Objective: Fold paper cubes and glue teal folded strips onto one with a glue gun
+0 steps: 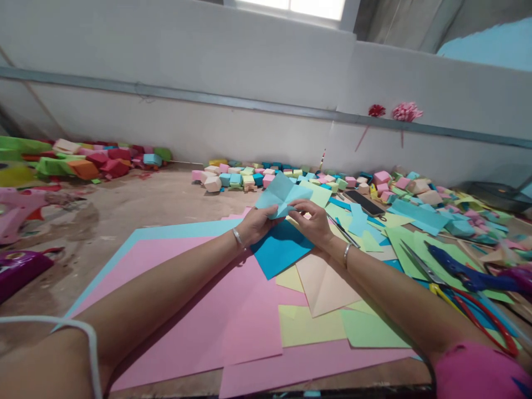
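Observation:
A light blue sheet of paper [285,191], creased through the middle, is raised above the table between my hands. My left hand [258,223] pinches its lower left edge, thumb on top. My right hand [311,220] has its fingers closed on the lower right edge. Beneath them lies a darker blue square of paper [279,252]. Close by, a peach sheet [328,280] with fold lines rests on yellow and green pieces. Large pink sheets [199,305] spread under my left forearm.
Many small folded paper cubes [236,180] line the wall. Scissors [436,282] and a blue-handled tool [461,266] lie at right, a dark phone [364,203] behind. A pink glue gun [20,210] is far left. A white cord [89,338] crosses my left arm.

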`<action>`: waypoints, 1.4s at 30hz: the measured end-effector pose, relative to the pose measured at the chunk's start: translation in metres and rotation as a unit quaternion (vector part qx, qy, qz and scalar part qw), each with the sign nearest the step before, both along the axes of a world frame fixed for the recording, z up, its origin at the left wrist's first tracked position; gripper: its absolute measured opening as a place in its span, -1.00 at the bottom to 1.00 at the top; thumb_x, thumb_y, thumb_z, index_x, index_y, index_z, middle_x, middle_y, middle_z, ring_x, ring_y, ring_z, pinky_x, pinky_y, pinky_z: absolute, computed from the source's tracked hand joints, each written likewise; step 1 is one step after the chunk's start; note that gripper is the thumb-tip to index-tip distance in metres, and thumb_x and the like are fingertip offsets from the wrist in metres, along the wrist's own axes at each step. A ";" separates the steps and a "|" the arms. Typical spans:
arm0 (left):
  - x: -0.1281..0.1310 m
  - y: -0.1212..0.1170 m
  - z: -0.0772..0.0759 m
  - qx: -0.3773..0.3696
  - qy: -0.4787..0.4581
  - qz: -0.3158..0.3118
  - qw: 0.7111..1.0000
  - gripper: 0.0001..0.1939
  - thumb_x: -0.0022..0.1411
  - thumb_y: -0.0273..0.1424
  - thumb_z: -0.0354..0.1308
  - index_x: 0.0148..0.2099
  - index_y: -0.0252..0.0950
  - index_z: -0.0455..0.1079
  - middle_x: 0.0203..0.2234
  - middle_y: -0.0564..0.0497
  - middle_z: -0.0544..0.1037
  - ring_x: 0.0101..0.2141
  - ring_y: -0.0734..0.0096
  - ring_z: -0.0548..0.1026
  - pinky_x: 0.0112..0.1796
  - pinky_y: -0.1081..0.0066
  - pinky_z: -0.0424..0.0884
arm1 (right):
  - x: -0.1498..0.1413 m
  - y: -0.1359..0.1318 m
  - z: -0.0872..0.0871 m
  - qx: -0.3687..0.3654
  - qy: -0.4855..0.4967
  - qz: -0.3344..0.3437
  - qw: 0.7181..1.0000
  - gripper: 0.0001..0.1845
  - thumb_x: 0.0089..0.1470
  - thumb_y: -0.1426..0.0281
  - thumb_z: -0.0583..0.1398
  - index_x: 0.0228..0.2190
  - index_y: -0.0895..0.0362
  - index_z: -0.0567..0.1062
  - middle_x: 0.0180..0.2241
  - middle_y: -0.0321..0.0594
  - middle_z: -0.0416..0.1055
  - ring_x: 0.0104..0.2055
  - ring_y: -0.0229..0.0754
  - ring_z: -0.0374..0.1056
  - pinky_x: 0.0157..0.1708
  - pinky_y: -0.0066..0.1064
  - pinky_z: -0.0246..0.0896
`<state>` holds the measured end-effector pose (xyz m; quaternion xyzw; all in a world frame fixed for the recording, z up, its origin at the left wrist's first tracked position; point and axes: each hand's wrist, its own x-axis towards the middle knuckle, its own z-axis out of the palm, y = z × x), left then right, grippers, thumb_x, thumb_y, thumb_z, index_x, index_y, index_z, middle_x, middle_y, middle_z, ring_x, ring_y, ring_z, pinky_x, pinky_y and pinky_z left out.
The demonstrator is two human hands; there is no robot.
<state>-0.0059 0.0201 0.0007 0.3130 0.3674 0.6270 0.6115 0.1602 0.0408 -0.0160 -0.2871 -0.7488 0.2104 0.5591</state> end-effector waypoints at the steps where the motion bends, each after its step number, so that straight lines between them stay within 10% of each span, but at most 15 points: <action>1: 0.000 0.000 0.000 -0.005 0.000 -0.005 1.000 -0.89 -0.05 -0.58 0.34 -0.40 -0.38 0.50 -0.46 -0.06 0.58 -0.44 0.35 0.52 -0.32 0.29 0.56 | 0.000 0.001 0.000 0.007 -0.003 -0.018 1.000 -0.87 0.05 0.27 0.28 -0.46 0.06 0.53 -0.24 -0.17 0.53 -0.20 -0.11 0.43 -0.28 -0.27 0.34; 20: 0.001 -0.010 -0.001 0.037 0.095 -0.044 0.994 -0.61 -0.17 -0.46 0.46 -0.21 -0.30 0.52 -0.33 -0.03 0.60 -0.34 0.34 0.52 -0.29 0.35 0.48 | 0.000 0.001 0.004 0.011 -0.012 -0.093 0.996 -0.88 0.01 0.38 0.22 -0.52 0.08 0.40 -0.40 -0.23 0.36 -0.28 -0.15 0.32 -0.41 -0.37 0.26; 42: 0.000 -0.014 0.001 0.079 0.246 -0.045 0.965 -0.73 -0.07 -0.26 0.37 -0.36 -0.33 0.49 -0.51 0.00 0.55 -0.53 0.44 0.41 -0.46 0.42 0.34 | -0.001 -0.001 0.006 0.066 -0.019 -0.123 0.990 -0.86 0.02 0.45 0.22 -0.54 0.09 0.39 -0.43 -0.24 0.35 -0.30 -0.17 0.31 -0.37 -0.37 0.24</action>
